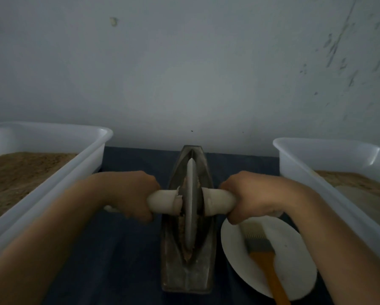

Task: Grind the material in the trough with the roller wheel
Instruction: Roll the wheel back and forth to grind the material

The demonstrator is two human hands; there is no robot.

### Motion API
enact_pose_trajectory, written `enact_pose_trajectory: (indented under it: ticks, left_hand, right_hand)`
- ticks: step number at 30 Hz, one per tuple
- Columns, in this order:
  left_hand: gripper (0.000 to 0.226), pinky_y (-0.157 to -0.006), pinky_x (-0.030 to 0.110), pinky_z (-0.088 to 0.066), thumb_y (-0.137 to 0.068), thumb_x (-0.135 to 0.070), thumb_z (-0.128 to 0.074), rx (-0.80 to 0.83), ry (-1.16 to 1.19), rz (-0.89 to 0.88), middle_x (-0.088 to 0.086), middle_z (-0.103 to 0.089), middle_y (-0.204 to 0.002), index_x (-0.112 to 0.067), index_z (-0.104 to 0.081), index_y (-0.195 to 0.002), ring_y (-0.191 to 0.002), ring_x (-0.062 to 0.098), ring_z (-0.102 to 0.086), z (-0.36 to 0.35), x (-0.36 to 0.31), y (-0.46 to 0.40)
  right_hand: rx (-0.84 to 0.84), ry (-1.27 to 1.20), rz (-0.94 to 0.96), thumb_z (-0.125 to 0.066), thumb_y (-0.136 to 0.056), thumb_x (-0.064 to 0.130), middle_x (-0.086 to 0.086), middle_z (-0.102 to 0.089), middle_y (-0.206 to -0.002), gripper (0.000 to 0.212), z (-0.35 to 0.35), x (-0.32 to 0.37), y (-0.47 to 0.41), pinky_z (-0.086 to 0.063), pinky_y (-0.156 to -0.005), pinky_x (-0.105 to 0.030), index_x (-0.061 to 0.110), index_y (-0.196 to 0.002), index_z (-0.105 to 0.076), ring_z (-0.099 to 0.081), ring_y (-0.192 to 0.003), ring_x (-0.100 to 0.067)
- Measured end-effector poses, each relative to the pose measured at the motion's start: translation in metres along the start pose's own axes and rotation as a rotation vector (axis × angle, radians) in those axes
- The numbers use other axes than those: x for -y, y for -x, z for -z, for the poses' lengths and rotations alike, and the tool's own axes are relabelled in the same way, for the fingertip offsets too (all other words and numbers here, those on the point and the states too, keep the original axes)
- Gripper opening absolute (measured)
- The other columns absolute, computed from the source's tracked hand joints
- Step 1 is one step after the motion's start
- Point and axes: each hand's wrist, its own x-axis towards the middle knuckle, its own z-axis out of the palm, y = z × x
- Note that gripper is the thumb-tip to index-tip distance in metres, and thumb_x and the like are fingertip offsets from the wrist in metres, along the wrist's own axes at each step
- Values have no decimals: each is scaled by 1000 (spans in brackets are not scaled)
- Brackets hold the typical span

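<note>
Head view, looking down: a boat-shaped metal trough (187, 276) lies lengthwise on a dark-covered worktop (129, 249), brownish material (185, 249) along its groove. The roller wheel (191, 205) stands upright in that groove. The left hand (127, 194) and right hand (253, 197) each have fingers wrapped round a pale axle handle, one per side, likely so the pressure stays even and the wheel stays upright. White tubs (52, 172) of brown powder flank the trough; a brush (266, 258) rests on a plate (294, 282) nearby, probably for sweeping out.
</note>
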Motion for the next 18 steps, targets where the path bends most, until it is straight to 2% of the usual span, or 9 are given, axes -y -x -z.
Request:
enact_pose_trajectory:
  ticks: [3,5,7,9,13,15,18]
  left_hand:
    - [24,-56,15,-46,-78,-28,-67,0,-6,-1,1,-71,-88,-15,-63,-98,-73,9,-64,-1,1,-3]
    - [19,-59,16,-41,-78,-28,-66,-99,-58,14,-1,-67,-92,-20,-59,-94,-79,10,-61,-4,1,-12]
    - [28,-68,22,-38,-78,-31,-66,-263,-113,58,0,-64,-102,-23,-59,-104,-93,15,-60,-8,3,-25]
    - [32,-71,27,-36,-80,-33,-64,-435,-141,116,0,-61,-109,-23,-53,-108,-101,20,-59,-13,6,-38]
    - [24,-77,28,-35,-84,-30,-59,-741,-200,140,0,-60,-107,-20,-47,-102,-100,19,-57,-24,10,-60]
    - [24,-81,28,-35,-85,-29,-59,-820,-177,158,1,-59,-107,-19,-45,-102,-99,19,-56,-28,10,-65]
    - [26,-82,28,-34,-85,-29,-60,-855,-160,182,0,-58,-108,-19,-45,-104,-100,18,-54,-30,10,-67]
  right_hand:
    - [44,-36,-9,-67,-81,18,-8,-69,-95,25,-2,-1,-3,-42,-57,-18,7,-103,-67,-62,-80,-15]
    - [-19,-41,-13,-69,-80,21,-3,-66,-93,26,-2,-4,-9,-44,-64,-22,12,-104,-64,-58,-80,-14]
    - [-115,-1,-46,-68,-80,26,-1,-65,-95,24,-5,-10,-19,-44,-69,-26,18,-102,-62,-59,-84,-17]
    - [-247,59,-85,-65,-81,29,-1,-64,-96,17,-13,-14,-31,-44,-66,-29,23,-95,-59,-61,-86,-19]
    - [-628,172,-75,-56,-85,25,-1,-63,-98,10,-30,-26,-55,-26,-68,-31,21,-93,-52,-57,-90,-23]
    - [-744,187,-86,-57,-84,20,-1,-61,-98,13,-34,-28,-63,-23,-70,-32,19,-95,-51,-55,-93,-23]
    - [-783,176,-92,-58,-84,16,-2,-60,-100,15,-36,-27,-67,-29,-78,-33,18,-98,-52,-54,-94,-23]
